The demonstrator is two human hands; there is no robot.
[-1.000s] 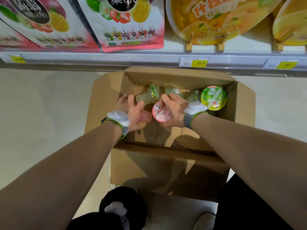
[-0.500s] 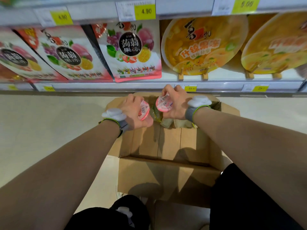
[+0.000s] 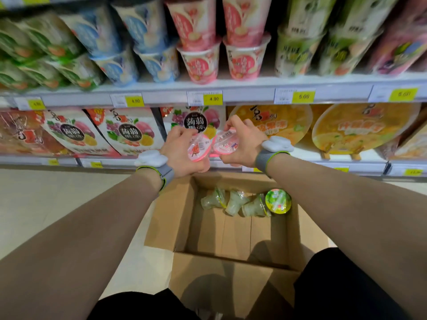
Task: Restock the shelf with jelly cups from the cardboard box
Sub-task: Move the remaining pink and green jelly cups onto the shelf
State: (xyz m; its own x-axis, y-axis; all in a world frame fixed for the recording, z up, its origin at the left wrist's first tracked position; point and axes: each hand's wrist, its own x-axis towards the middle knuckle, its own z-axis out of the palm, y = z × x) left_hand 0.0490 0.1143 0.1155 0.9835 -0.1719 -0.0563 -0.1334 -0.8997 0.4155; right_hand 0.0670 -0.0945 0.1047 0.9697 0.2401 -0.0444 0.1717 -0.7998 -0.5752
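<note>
My left hand [image 3: 180,153] grips a pink jelly cup [image 3: 198,147] with its lid turned toward me. My right hand [image 3: 242,144] grips a second pink jelly cup [image 3: 225,143] right beside it, and the two cups almost touch. Both hands hover above the far edge of the open cardboard box [image 3: 205,232] on the floor, level with the lower shelf. Several green jelly cups [image 3: 233,202] lie at the far end of the box, one with its green lid [image 3: 278,201] facing up. Pink cups [image 3: 221,58] stand stacked on the upper shelf [image 3: 231,92].
Blue cups [image 3: 138,63] and green cups [image 3: 298,51] flank the pink ones on the upper shelf. Jelly bags [image 3: 129,132] and large orange bowls [image 3: 365,128] fill the lower shelf. Yellow price tags line both shelf edges. My knees frame the box's near flap.
Both hands have lifted out of the box with one pink cup each and risen to the lower shelf's height. My view has tilted upward, so the upper shelf now shows.
</note>
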